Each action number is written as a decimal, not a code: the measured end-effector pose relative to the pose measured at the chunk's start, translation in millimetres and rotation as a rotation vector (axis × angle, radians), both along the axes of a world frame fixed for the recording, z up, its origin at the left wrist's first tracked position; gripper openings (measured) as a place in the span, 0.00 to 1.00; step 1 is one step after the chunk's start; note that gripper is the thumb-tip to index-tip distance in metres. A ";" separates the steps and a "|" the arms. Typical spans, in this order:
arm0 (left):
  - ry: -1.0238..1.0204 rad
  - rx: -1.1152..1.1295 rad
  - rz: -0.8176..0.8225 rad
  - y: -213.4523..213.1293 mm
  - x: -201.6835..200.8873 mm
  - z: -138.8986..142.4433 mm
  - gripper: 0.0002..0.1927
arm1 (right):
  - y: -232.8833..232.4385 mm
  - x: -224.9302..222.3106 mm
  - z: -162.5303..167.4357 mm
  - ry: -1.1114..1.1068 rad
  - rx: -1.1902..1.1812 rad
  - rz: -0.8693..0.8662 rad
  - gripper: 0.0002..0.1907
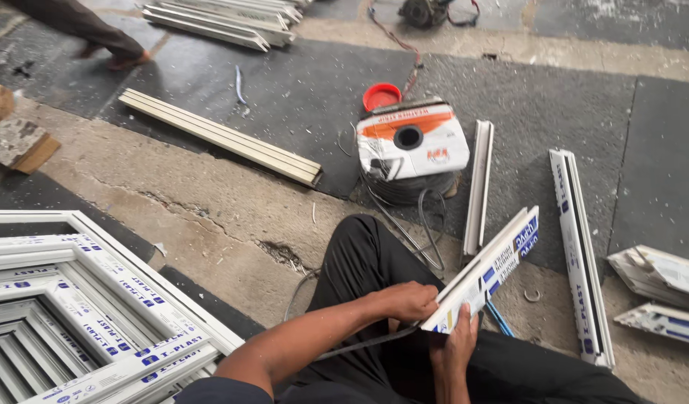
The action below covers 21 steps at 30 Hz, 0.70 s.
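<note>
On the floor (210, 202), which is grey mats and bare concrete, a person sits with legs in black trousers (359, 258). At the far left lies a big stack of white window frames (83, 299) with blue marks on them. Next in size, a long cream strip (221, 136) lies slanted on a dark mat, well apart from the person. More pale strips (225, 19) are piled at the top, near another person's leg and foot (98, 34).

To the right, a long white strip (582, 254) lies flat on the floor, and a thinner white strip (479, 187) lies beside a coil of black rubber cord (412, 187). A white and orange wrapper (412, 138) with a round hole sits on top of the coil. A small red cap (381, 96) sits just behind it. Some short white pieces (659, 288) lie at the far right edge.

In front of the person is a short white strip (485, 273) with blue marks. It is tilted, with its far end up in the air, above the lap. The right hand (457, 348) grips the near end from below, fingers wrapped around it. The left hand (408, 301) is closed, pinching a thin black rubber cord (363, 344) against the near end of the short white strip. The cord runs back under the left arm.

A tiny metal ring (532, 295) lies on the concrete between the short white strip and the long white strip.
</note>
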<state>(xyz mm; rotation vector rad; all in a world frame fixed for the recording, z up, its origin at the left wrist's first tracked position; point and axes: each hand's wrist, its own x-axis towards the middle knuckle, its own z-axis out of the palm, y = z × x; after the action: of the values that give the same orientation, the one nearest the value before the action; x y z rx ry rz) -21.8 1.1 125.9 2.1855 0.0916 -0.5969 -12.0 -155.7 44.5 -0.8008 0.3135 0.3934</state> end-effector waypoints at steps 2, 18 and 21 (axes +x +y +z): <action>-0.154 -0.019 0.019 -1.1 -1.4 -12.0 0.19 | -0.7 -2.6 -1.4 0.029 -0.006 -0.001 0.18; -0.094 0.096 0.140 -7.7 -6.6 16.8 0.23 | -3.6 -7.4 25.7 0.017 -0.021 0.047 0.19; 0.114 -0.117 0.169 -10.0 -18.5 32.3 0.23 | -9.8 -3.1 31.0 0.046 0.025 0.042 0.20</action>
<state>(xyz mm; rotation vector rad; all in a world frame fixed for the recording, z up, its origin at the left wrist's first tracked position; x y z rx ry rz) -40.4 -8.9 158.3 2.0066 0.2922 -0.6147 -15.1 -165.5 75.5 -0.7758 0.3349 0.4549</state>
